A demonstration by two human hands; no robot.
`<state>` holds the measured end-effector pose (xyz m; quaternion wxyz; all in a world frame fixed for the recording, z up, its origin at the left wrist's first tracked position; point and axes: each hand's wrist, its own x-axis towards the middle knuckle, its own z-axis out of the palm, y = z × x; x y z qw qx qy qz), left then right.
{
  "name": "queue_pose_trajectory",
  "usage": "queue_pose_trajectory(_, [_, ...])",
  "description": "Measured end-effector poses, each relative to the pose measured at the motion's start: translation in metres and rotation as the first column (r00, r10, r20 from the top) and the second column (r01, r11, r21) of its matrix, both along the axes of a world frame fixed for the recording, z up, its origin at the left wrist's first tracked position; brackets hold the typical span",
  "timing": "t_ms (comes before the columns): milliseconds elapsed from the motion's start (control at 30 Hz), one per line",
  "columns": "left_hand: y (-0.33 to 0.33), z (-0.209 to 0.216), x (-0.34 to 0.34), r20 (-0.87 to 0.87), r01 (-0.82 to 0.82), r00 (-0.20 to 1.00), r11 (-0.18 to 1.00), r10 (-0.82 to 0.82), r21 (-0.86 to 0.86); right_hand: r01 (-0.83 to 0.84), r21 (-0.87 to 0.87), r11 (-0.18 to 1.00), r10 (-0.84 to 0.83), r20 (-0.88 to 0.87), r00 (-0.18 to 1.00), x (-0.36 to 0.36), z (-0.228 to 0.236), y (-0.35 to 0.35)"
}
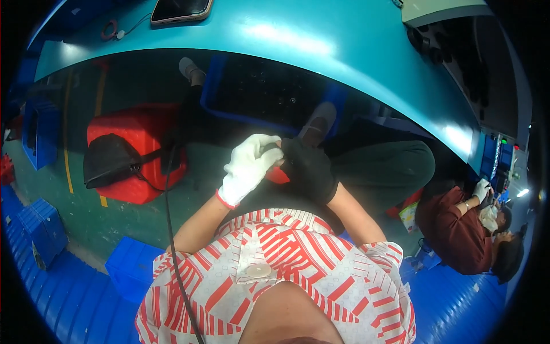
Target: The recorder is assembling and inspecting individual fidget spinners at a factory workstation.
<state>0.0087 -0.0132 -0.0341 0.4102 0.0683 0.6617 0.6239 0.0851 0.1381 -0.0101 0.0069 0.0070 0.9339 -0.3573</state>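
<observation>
My left hand point(250, 165), in a white glove with a red cuff, meets my right hand point(309, 167), in a black glove, in front of my body above my lap. The fingers of both are bent and closed together. Whatever lies between them is hidden by the gloves and too dark to make out. The teal table point(240, 35) is beyond my hands, and they are apart from its edge.
A phone point(182, 10) lies on the table. Beneath stands a blue crate point(207, 102) with small dark pieces. A red stool point(114, 183) with a black bag point(112, 160) is at left. Blue bins point(130, 266) stand behind. A cable point(168, 212) hangs left; a co-worker point(458, 235) sits right.
</observation>
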Motion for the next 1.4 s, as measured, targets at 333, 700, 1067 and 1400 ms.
queue_pose_trajectory(333, [-0.006, 0.006, -0.01, 0.162, 0.023, 0.986, 0.996, -0.037, 0.086, -0.002, -0.362, 0.932, 0.083, 0.208, 0.975, -0.008, 0.003, 0.007])
queue_pose_trajectory(700, [-0.005, -0.011, 0.0, 0.062, 0.044, 0.997, 0.999, -0.045, 0.007, -0.047, -0.074, 0.996, 0.048, 0.016, 0.999, 0.0, -0.012, 0.0])
queue_pose_trajectory(1067, [-0.008, -0.012, -0.007, -0.053, 0.185, 0.98, 0.98, -0.189, -0.076, -0.058, -0.047, 0.997, 0.055, -0.061, 0.997, 0.002, -0.013, -0.002])
queue_pose_trajectory(1400, [-0.007, -0.011, 0.002, 0.006, 0.091, 0.996, 0.993, -0.091, -0.074, -0.083, 0.01, 0.996, 0.083, 0.007, 0.997, 0.007, -0.018, -0.002])
